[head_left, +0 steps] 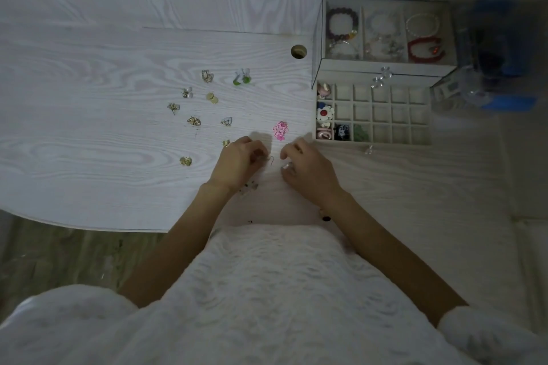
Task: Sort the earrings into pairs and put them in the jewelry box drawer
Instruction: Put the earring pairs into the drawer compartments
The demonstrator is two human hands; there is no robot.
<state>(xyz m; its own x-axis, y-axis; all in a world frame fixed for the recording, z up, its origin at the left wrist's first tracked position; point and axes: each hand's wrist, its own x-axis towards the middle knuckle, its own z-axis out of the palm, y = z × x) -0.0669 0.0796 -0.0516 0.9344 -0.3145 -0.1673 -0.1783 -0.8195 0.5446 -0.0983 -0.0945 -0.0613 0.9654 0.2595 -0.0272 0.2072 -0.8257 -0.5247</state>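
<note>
Nearest the camera, a few small dark items (325,218) lie at the table's near edge, too small to identify. Just beyond, the left hand (237,161) has its fingers curled, pinching a thin hook earring (268,159) whose wire shows beside the fingertips; a small dark cluster (250,186) lies by that wrist. The right hand (305,166) sits close by, fingers bent inward with the thumb toward them; whether it pinches anything cannot be told. Judged step in hand: matching or gathering one hook pair. Further out, the white table (89,142) carries earrings already grouped in twos: a gold pair (185,160) to the left, a small gold piece (226,143) touching distance from the left hand, a pink flower pair (280,130) just beyond the hands, then a heart-shaped pair (226,121), more gold pairs (194,120), a pearl pair (187,92) and a green pair (242,77) farthest out. To the right, the open drawer (427,115) of the jewelry box (317,38) holds items only in its left cells: a red-centred flower pair (324,112), a pink piece (323,134), a dark piece (342,131) and a green piece (361,131). Most cells stand vacant. Assessment: pairing appears largely done; transfer into the drawer is barely a third complete, with roughly ten pairs outstanding. Bracelets (342,24) occupy the top tier under glass.
</note>
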